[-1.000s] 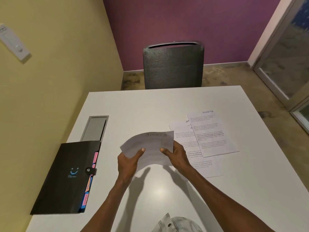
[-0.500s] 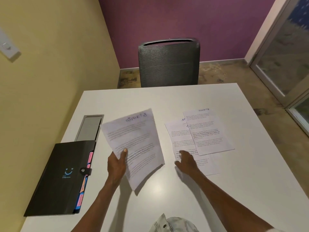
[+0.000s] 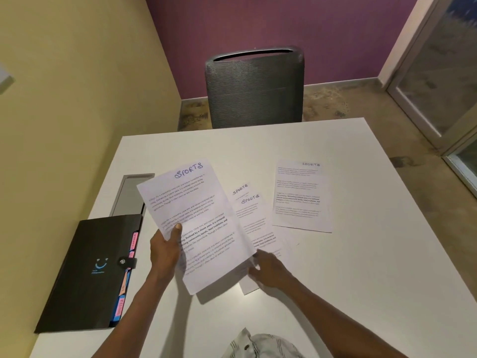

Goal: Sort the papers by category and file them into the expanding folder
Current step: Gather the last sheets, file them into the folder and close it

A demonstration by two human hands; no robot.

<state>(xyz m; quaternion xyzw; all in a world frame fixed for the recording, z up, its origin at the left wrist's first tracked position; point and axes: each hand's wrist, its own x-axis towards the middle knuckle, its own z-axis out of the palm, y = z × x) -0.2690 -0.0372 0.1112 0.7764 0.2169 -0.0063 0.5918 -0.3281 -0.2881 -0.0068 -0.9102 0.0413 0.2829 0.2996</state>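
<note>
While the left hand (image 3: 165, 250) holds up a sheet (image 3: 198, 223) headed SPORTS, the right hand (image 3: 268, 271) lies on the papers on the table (image 3: 348, 280).

The left thumb presses the sheet's face near its left edge, with the other fingers hidden behind it, so the sheet is pinched and tilted above the table. The right hand's fingers seem loosely spread on the lower end of two overlapping SPORTS pages (image 3: 254, 223), though the raised sheet hides their tips. A third SPORTS page (image 3: 300, 197) lies apart to the right. The closed black folder (image 3: 87, 273) lies flat at the table's left edge, coloured tabs showing along its right side. A grey chair (image 3: 254, 89) stands at the far side.
</note>
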